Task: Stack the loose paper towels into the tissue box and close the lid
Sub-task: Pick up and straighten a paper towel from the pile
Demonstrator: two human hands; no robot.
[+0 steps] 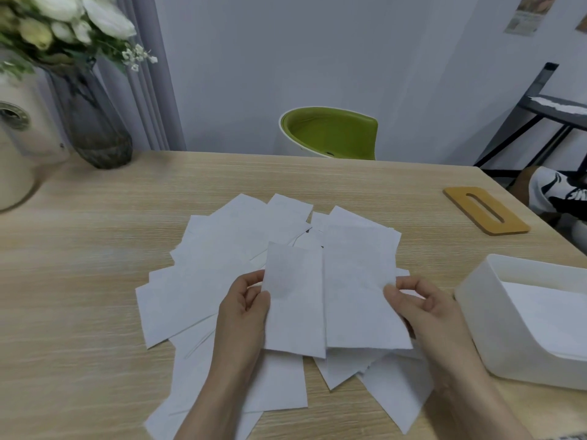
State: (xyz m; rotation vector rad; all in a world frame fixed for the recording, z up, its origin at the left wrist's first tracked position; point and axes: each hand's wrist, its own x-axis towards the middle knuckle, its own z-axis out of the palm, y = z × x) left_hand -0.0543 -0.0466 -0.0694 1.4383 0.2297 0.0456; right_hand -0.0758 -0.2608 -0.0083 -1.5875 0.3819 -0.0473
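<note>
A light wooden worktop (95, 236) carries a spread of loose paper towels (203, 281) fanned out across its middle, overlapping one another. The left hand (244, 309) pinches the left edge of one towel (295, 300), thumb on top, grip closed on the sheet. The right hand (425, 309) pinches the right edge of a neighbouring towel (359, 281) the same way. Near the worktop's right edge sits the open white tissue box (495, 322), apparently with some towels inside. Its wooden slotted lid (486, 209) lies flat toward the far right corner.
</note>
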